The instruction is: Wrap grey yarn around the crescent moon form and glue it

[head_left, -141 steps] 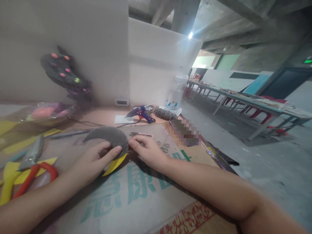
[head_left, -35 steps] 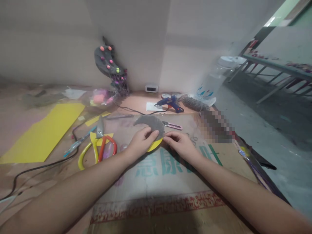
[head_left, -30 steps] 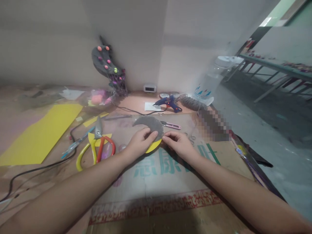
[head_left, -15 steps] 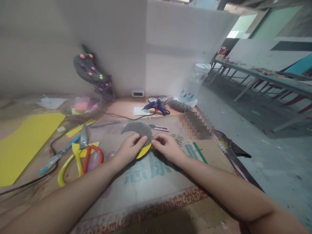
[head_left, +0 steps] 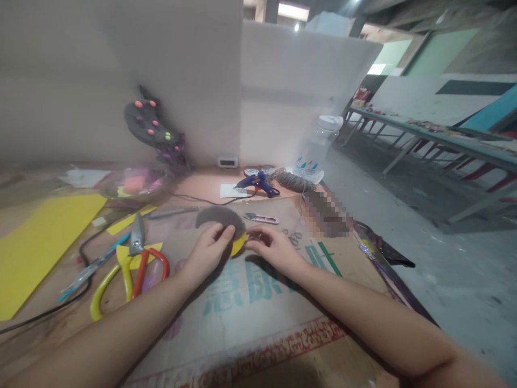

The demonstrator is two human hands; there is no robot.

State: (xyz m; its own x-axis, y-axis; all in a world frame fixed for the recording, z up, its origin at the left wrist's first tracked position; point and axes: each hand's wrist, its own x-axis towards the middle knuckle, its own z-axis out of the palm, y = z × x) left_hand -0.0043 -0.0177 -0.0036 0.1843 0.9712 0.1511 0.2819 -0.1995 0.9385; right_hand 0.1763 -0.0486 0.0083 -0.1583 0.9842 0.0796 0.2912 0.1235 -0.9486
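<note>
A grey crescent-shaped piece (head_left: 216, 216) lies on a cardboard sheet (head_left: 258, 302), with a yellow piece (head_left: 238, 245) showing under its near tip. My left hand (head_left: 208, 253) rests on the crescent's near end, fingers curled down on it. My right hand (head_left: 272, 249) lies just right of the yellow tip, fingertips pressed together at its edge. What, if anything, the right fingers pinch is hidden.
Large scissors with yellow and red handles (head_left: 129, 264) lie to the left, beside a yellow sheet (head_left: 36, 245) and a black cable (head_left: 48, 307). Small pink snips (head_left: 262, 219), a blue glue gun (head_left: 258, 184), a water bottle (head_left: 319, 145) and a dark decorated piece (head_left: 151, 126) stand beyond.
The view has swung about; both hands stay at the crescent's near tip. Less of the yellow piece shows under the grey one than before.
</note>
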